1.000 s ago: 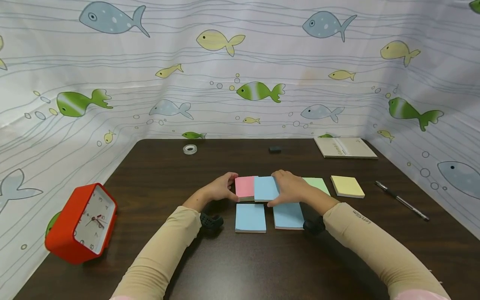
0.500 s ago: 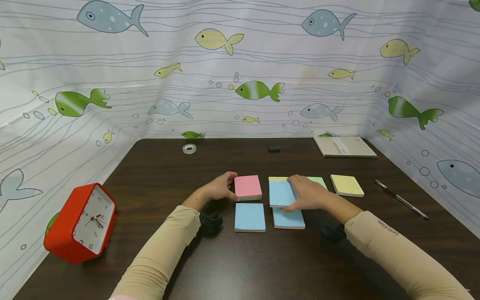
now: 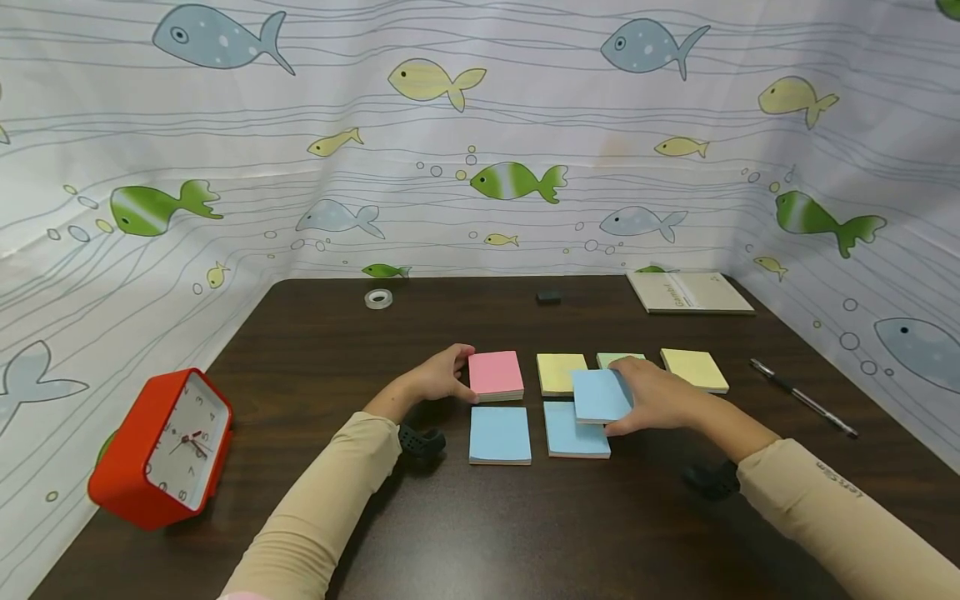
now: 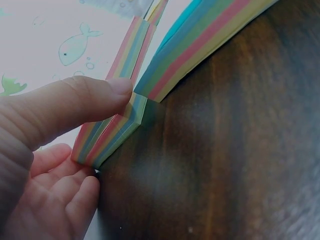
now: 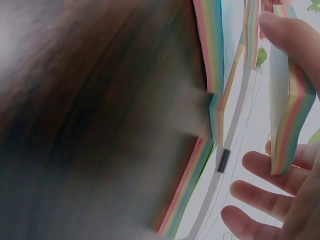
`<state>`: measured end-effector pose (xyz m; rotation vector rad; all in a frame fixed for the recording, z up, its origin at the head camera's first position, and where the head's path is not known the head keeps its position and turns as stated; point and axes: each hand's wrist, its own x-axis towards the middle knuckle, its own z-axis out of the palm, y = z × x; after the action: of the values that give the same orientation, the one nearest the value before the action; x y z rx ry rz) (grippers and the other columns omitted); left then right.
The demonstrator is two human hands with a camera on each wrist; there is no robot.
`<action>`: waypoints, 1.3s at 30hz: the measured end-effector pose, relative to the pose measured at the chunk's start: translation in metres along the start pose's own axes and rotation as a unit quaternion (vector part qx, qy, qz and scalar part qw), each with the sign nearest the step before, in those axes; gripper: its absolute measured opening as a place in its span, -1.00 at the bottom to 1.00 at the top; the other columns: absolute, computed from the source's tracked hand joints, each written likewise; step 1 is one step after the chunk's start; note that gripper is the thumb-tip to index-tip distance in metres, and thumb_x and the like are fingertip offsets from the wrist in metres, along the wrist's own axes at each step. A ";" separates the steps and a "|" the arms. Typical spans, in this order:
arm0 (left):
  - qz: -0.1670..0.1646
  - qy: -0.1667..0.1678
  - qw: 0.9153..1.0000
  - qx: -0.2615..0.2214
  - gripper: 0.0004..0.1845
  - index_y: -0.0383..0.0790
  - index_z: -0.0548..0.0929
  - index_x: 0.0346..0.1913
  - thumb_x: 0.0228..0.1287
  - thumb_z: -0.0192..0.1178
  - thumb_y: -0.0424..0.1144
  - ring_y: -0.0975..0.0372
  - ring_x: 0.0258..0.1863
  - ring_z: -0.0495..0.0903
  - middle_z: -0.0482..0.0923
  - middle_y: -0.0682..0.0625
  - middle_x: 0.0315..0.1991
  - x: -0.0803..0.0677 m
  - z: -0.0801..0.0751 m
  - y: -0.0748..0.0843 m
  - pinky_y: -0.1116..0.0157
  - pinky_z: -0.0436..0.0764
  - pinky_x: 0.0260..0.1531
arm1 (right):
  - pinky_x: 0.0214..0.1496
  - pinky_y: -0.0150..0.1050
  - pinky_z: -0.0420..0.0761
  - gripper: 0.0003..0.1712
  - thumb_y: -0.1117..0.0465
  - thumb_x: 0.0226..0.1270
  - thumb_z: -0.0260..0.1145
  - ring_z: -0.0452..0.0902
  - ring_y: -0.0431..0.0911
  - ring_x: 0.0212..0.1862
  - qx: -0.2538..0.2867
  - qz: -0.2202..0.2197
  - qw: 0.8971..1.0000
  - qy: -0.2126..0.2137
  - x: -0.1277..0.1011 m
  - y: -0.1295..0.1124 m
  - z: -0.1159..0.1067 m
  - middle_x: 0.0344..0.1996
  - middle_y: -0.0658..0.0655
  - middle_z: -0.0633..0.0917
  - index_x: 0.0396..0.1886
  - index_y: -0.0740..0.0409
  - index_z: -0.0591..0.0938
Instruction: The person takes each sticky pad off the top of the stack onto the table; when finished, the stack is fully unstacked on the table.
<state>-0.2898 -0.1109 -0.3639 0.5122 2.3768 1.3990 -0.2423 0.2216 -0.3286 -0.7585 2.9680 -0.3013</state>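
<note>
In the head view a pink-topped sticky note pad [image 3: 496, 372] lies on the table, and my left hand [image 3: 437, 375] pinches its left side between thumb and fingers. The left wrist view shows two striped pads stacked [image 4: 111, 131] in that grip. My right hand [image 3: 663, 398] holds a blue-topped sticky note pad [image 3: 602, 395] by its right side, raised above the others. Its striped edge [image 5: 296, 117] runs between thumb and fingers in the right wrist view. Below it in the head view lies another blue pad [image 3: 576, 440], partly covered. A third blue pad [image 3: 500, 435] sits in front of the pink one.
Behind the raised pad are a yellow pad [image 3: 558, 373] and a green pad [image 3: 618, 359]; another yellow pad [image 3: 694, 370] and a pen [image 3: 802, 398] lie farther right. A red clock [image 3: 165, 450] stands left. Tape [image 3: 378, 298], a small black block [image 3: 548, 297] and a notebook [image 3: 690, 293] sit at the back.
My right hand has carried the blue pad rightward, away from the pink pad, uncovering the pink top and then the yellow pad. My left hand has stayed at the pink pad.
</note>
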 end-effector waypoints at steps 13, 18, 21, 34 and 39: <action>0.000 -0.007 1.000 0.006 -0.15 -0.52 0.02 0.23 -0.13 0.28 -0.55 -0.02 0.24 0.03 0.01 -0.32 0.25 -0.017 0.000 0.026 0.13 0.15 0.13 | -0.22 -0.13 0.40 0.06 -0.24 -0.35 0.42 0.34 0.00 -0.17 0.016 -0.007 1.000 -0.004 -0.032 0.021 0.001 -0.09 0.25 0.41 0.04 0.42 0.30; 0.003 0.001 1.000 0.003 -0.12 -0.46 0.05 0.24 -0.16 0.32 -0.51 0.01 0.24 0.04 0.03 -0.27 0.25 -0.005 0.000 0.008 0.14 0.15 0.13 | -0.25 -0.13 0.40 0.06 -0.24 -0.37 0.42 0.35 -0.01 -0.21 0.013 -0.004 1.000 -0.013 -0.040 0.023 0.000 -0.13 0.24 0.44 0.02 0.43 0.32; 0.002 0.006 1.000 0.005 -0.11 -0.41 0.07 0.25 -0.19 0.35 -0.48 0.06 0.24 0.06 0.05 -0.23 0.25 0.001 0.001 0.000 0.15 0.16 0.13 | -0.25 -0.11 0.40 0.05 -0.22 -0.38 0.43 0.34 0.00 -0.22 0.019 -0.006 1.000 -0.020 -0.041 0.025 -0.001 -0.14 0.25 0.44 0.01 0.45 0.32; 0.001 0.007 1.000 -0.005 -0.09 -0.41 0.04 0.26 -0.19 0.34 -0.50 0.07 0.26 0.02 0.02 -0.21 0.27 0.002 0.003 -0.003 0.17 0.15 0.14 | -0.11 0.17 0.34 0.17 -0.25 -0.39 0.43 0.17 0.33 0.06 -0.017 -0.006 0.998 -0.059 -0.030 0.019 -0.008 0.04 0.44 0.32 0.16 0.40 0.26; 0.004 0.006 1.000 -0.002 -0.07 -0.41 0.02 0.26 -0.20 0.35 -0.50 0.06 0.25 0.03 0.01 -0.22 0.27 0.002 0.003 -0.003 0.16 0.15 0.14 | -0.10 0.12 0.37 -0.05 -0.13 -0.17 0.39 0.26 0.25 0.04 -0.011 -0.024 0.999 -0.019 -0.018 0.006 -0.018 -0.04 0.34 0.42 0.16 0.35 0.30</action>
<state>-0.2907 -0.1090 -0.3684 0.5134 2.3840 1.4128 -0.2309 0.2384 -0.3122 -0.8286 2.9264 -0.2530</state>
